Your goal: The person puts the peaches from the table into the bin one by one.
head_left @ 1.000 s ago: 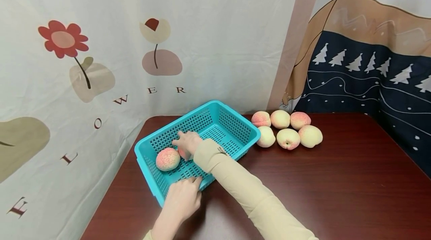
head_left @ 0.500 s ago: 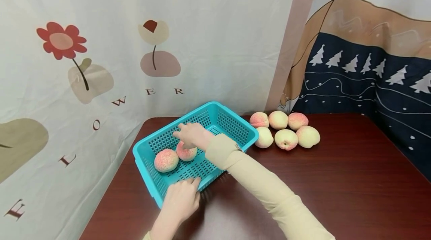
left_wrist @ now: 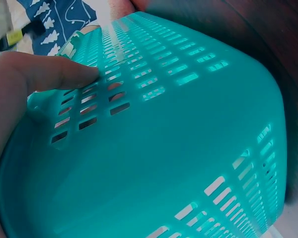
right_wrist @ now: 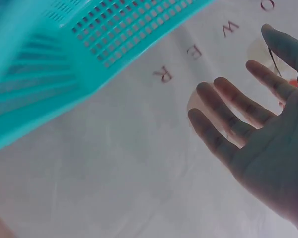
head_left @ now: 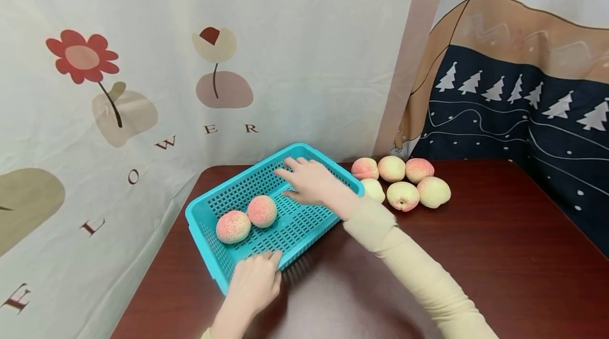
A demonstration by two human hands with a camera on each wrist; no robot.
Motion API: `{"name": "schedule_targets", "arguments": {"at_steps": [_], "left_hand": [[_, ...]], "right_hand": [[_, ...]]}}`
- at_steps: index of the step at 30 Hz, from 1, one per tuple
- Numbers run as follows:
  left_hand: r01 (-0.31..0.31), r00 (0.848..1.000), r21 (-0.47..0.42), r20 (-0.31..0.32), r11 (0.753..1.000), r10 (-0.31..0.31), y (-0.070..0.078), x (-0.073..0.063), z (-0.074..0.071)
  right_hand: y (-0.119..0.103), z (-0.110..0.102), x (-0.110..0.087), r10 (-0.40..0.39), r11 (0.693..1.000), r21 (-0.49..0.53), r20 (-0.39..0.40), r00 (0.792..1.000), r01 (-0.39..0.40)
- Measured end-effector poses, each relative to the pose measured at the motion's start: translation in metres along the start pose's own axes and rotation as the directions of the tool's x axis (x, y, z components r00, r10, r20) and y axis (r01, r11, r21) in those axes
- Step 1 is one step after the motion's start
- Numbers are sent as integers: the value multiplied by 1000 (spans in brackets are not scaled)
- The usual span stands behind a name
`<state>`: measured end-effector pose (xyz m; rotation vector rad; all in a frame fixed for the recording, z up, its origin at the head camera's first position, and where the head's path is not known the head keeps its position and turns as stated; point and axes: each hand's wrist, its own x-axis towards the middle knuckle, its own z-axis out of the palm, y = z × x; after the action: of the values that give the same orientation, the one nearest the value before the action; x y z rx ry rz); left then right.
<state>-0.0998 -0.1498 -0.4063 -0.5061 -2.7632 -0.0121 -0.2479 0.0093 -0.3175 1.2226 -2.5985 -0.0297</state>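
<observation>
A turquoise plastic basket (head_left: 297, 223) with slotted walls stands at an angle on the table. Two pink-speckled peaches lie inside: one peach (head_left: 233, 227) near the left end, the other peach (head_left: 262, 211) touching or nearly touching it. My left hand (head_left: 254, 281) grips the basket's near rim; in the left wrist view its thumb (left_wrist: 64, 72) presses the outer wall (left_wrist: 154, 144). Over the basket's right half hovers my right hand (head_left: 311, 183), fingers spread and holding nothing. The right wrist view also shows that hand (right_wrist: 268, 129) with its fingers extended, beside the basket (right_wrist: 84, 74).
Several peaches (head_left: 403, 196) sit in two rows just right of the basket, the nearest partly behind its corner. The dark red table (head_left: 499, 254) reaches back to a printed curtain (head_left: 304, 53).
My right hand has let go of the second peach, leaving it in the basket, then risen and moved right with its fingers spreading. The left hand stays on the rim.
</observation>
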Motion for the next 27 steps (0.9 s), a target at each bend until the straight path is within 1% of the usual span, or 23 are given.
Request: {"name": "schedule_targets", "arguments": {"at_steps": [4,9,13,17,21,23,27], "left_hand": [[5,1000,-5,12,1000,-5,0,0,-1],[6,1000,-4,14,1000,-6,-1,-1,-2],[3,1000,1,6,1000,-3,-1,-1,-2],[2,1000,-4,6,1000,-2,0,-1,-2],[1,1000,-2,7,1000,-1,0,-1,-2],[1,1000,-1,6,1000,-1,0,-1,-1],[5,1000,-9,18,1000,-5,1,0,0]], "right_hand": [[20,3,-30,31,999,39,-93,995,-28],[48,6,-64,109,991,93,-156,982,-95],[71,8,-89,197,973,158,-173,965,-171],[94,15,-115,302,942,200,-146,942,-271],[115,28,-138,398,906,190,-87,913,-377],[123,36,-147,425,896,174,-62,903,-410],[135,50,-160,440,891,129,-7,898,-436]]}}
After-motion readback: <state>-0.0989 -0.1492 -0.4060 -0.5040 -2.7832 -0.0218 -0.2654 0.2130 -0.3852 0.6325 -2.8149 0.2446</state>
